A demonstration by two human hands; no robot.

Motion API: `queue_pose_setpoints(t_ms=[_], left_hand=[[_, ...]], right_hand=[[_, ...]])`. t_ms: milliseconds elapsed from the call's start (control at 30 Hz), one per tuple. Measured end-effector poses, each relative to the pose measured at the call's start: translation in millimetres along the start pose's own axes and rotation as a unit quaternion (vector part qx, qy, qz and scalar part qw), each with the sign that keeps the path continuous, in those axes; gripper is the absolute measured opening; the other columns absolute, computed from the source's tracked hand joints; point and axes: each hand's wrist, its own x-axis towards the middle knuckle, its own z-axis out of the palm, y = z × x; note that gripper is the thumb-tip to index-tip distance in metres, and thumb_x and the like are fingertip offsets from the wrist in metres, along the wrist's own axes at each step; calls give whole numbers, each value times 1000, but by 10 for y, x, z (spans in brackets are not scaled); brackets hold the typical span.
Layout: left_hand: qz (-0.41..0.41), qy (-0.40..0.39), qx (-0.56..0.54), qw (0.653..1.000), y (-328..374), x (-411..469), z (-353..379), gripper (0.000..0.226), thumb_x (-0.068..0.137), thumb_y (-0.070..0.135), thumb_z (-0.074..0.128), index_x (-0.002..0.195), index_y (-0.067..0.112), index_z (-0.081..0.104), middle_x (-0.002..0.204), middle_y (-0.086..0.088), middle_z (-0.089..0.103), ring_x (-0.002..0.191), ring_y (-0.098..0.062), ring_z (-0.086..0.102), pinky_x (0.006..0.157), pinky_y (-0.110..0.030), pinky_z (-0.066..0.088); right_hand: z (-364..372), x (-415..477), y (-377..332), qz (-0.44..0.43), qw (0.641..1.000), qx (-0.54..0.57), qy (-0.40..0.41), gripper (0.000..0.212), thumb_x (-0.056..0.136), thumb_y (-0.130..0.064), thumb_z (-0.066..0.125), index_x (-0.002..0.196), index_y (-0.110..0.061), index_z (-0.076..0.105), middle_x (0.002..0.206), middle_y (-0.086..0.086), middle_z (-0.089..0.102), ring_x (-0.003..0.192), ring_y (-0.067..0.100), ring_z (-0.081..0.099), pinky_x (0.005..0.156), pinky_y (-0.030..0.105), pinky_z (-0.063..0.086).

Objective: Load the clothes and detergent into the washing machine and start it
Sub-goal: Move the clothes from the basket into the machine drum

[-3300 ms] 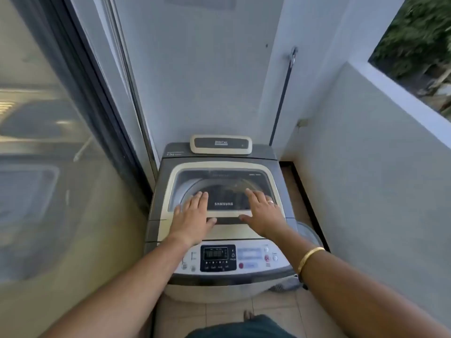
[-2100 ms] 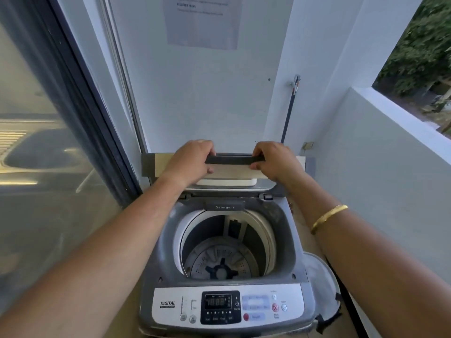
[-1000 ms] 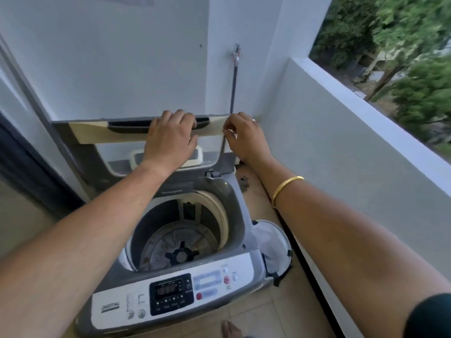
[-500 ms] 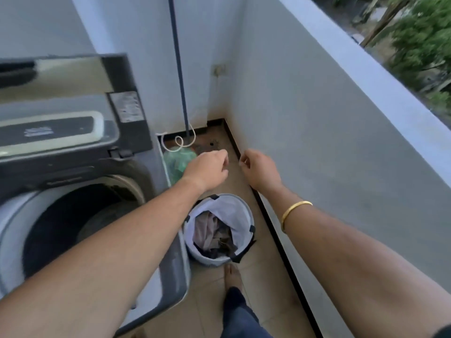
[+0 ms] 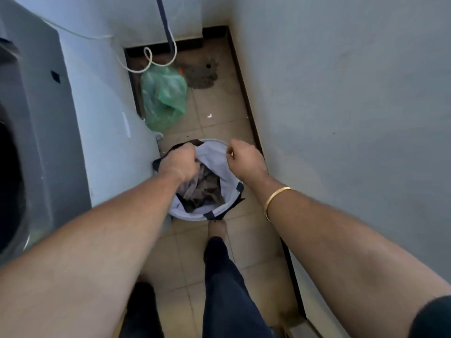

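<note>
The white laundry basket [image 5: 195, 215] with dark trim stands on the tiled floor, right beside the washing machine [image 5: 39, 132]. Crumpled grey and brown clothes [image 5: 203, 186] lie inside it. My left hand [image 5: 180, 164] grips the basket's left rim with curled fingers. My right hand [image 5: 245, 160] is curled at the right rim and seems to pinch it. The machine's open drum [image 5: 8, 181] shows dark at the left edge. No detergent is in view.
A green plastic bag [image 5: 163, 98] sits on the floor behind the basket, next to a white hose [image 5: 146, 59] and a floor drain [image 5: 207, 67]. A white wall [image 5: 341, 118] runs close along the right. My leg [image 5: 227, 276] and foot stand just in front of the basket.
After lifting the machine's lid open, both hands left it and dropped to the basket's rim. The view swung right and down from the machine to the floor.
</note>
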Motion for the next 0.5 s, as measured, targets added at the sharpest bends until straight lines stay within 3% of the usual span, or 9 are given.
queue_pose_setpoints(t_ms=[67,200,367,500], left_hand=[[-22,-14,-21,999,-114,103,290,18,110,25,58,113,13,72,125,-18,79,113,-41,73,98,-50,63],[-54,-37,-52,997,-381,230,1079,25,108,19,58,127,8,70,121,-19,79,112,-41,74,98,-49,64],[-66,-63,-42,995,-629,439,1986,34,105,15,58,138,18,64,159,-7,63,142,-34,63,114,-52,55],[-91,-55,-40,994,-891,839,2430,35,105,18,55,139,18,64,168,-2,56,141,-34,62,114,-54,55]], right_hand=[[316,151,65,2,999,1,-34,9,100,-15,58,92,-17,63,98,13,75,91,40,70,72,40,54],[1205,514,162,13,993,24,-110,14,101,-18,57,87,-18,59,102,16,75,97,40,70,80,43,55],[2430,848,367,71,981,74,-163,18,105,-16,55,100,-5,69,105,19,73,100,40,67,83,44,54],[3337,1115,550,119,971,116,-171,16,100,-17,63,92,-4,68,102,24,74,98,42,68,88,48,58]])
